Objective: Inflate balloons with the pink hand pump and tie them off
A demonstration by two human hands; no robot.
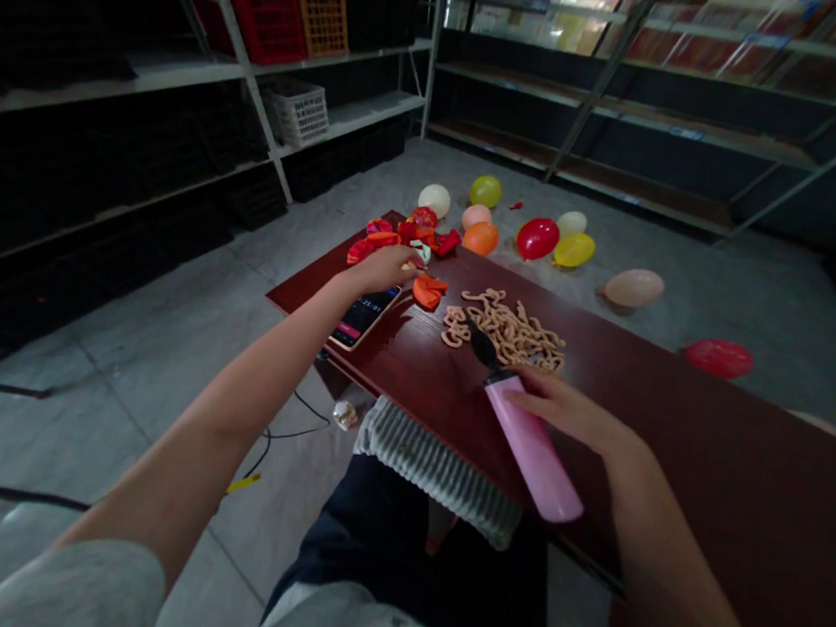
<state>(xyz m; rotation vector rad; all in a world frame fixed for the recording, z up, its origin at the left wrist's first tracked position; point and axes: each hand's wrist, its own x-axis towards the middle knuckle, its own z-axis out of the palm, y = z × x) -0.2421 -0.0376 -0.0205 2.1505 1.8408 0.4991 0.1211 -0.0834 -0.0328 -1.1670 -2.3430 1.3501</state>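
Note:
My right hand is wrapped round a pink balloon pump with a black nozzle, held tilted over the table's near edge. The nozzle points at a heap of thin, curled beige strips, which look like uninflated long balloons. My left hand is at a pile of limp red and orange balloons, fingers drawn together; whatever they pinch is too small to make out. Beside those fingertips are a pale green balloon and an orange uninflated balloon. Under my left wrist lies a phone showing a timer.
The dark red table stretches to the right. Inflated balloons, among them a red one and a yellow one, lie on the floor beyond it. Metal shelves line the walls. A black cable runs along the floor at left.

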